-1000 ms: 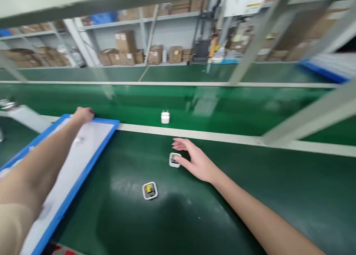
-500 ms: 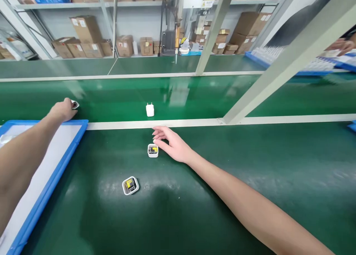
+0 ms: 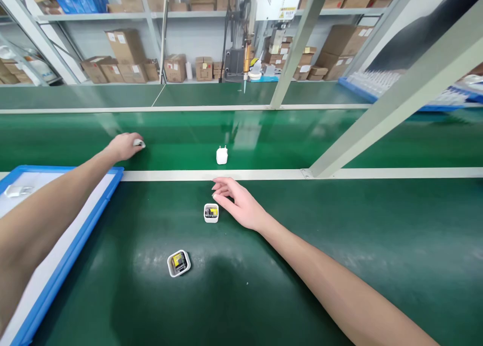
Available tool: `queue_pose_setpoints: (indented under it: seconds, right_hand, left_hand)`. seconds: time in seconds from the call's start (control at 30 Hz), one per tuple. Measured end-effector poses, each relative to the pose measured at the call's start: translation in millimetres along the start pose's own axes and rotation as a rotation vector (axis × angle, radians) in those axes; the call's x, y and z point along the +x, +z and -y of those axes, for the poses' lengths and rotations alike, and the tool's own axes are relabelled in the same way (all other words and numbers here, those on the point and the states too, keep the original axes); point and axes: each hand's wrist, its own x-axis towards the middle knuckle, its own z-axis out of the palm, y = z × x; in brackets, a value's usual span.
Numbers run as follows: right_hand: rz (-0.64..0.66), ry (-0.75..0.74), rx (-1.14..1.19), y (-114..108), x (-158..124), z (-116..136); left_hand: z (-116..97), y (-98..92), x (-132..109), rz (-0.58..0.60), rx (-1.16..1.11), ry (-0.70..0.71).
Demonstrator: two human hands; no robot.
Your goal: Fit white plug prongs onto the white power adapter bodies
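Observation:
Over the bright green strip at the left, my left hand (image 3: 127, 145) is closed on a small white charger housing (image 3: 139, 143), partly hidden by the fingers. My right hand (image 3: 238, 200) hovers over the dark green worktop with fingers loosely stretched and nothing in them. Just left of its fingertips sits an open white charger housing (image 3: 211, 213) with yellow and black parts inside. A second open housing (image 3: 178, 263), turned at a slant, lies nearer to me. On the green strip stands a white two-pin charger (image 3: 222, 155), pins pointing away from me.
A blue-rimmed tray (image 3: 81, 240) with a white base lies under my left forearm, holding a small clear-and-white item (image 3: 18, 190). A slanted metal post (image 3: 362, 119) rises at the right from the white rail (image 3: 211, 175). A dispenser needle (image 3: 245, 84) hangs at the back.
My left hand has moved right along the green strip with the housing. The two-pin charger has shifted a little to the right. My right hand stays beside the open housing.

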Motion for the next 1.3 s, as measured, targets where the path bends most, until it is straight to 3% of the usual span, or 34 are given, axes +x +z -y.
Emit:
queue_pose_setpoints:
  seconds: [0.1, 0.2, 0.3, 0.4, 0.5, 0.67, 0.8, 0.9, 0.97, 1.07, 1.13, 1.2, 1.3]
  right_hand:
    - [-0.012, 0.003, 0.009, 0.0, 0.3, -1.8]
    - [-0.01, -0.004, 0.008, 0.1, 0.9, -3.0]
    - [-0.014, -0.013, -0.015, 0.2, 1.2, -2.8]
    - [-0.016, -0.034, -0.058, 0.2, 1.0, -1.5]
    - [-0.001, -0.059, -0.109, 0.1, 1.3, 0.6]
    - [0.02, -0.094, -0.197, -1.0, 2.2, 4.3]
    - [0.04, -0.14, -0.266, -3.1, 2.6, 2.8]
    - [0.05, -0.152, -0.289, -4.7, 5.1, -0.2]
    - [0.06, -0.143, -0.313, -5.3, 8.0, -1.3]
    - [0.067, -0.142, -0.352, -5.0, 11.8, -1.1]
    - [0.068, -0.153, -0.362, -4.3, 13.0, -0.3]
    - [0.068, -0.163, -0.364, -3.7, 13.1, 0.3]
    - [0.066, -0.163, -0.362, -3.0, 12.0, 0.4]
  left_hand:
    - [-57.6, -9.3, -12.7, 0.067, -0.044, 0.213]
    - [-115.7, -17.7, -49.7, 0.213, -0.229, 0.572]
    - [-150.6, -13.0, -92.4, 0.366, -0.494, 0.638]
    - [-160.8, 4.9, -122.5, 0.422, -0.829, 0.481]
    - [-160.8, 23.2, -136.5, 0.389, -1.011, 0.392]
    - [-158.3, 35.7, -139.7, 0.125, -0.721, 0.47]
    - [-144.6, 28.0, -144.4, 0.132, -0.491, 0.575]
    - [-105.6, 9.4, -150.1, 0.074, -0.276, 0.528]
    - [-62.8, -7.5, -157.6, 0.024, -0.107, 0.36]
    - [4.7, -28.8, -180.9, 0.05, 0.043, -0.139]
    - [35.3, -33.7, -200.6, 0.095, 0.05, -0.38]
    - [49.3, -31.7, -216.6, 0.122, 0.029, -0.462]
    - [47.5, -28.4, -223.1, 0.134, -0.015, -0.46]
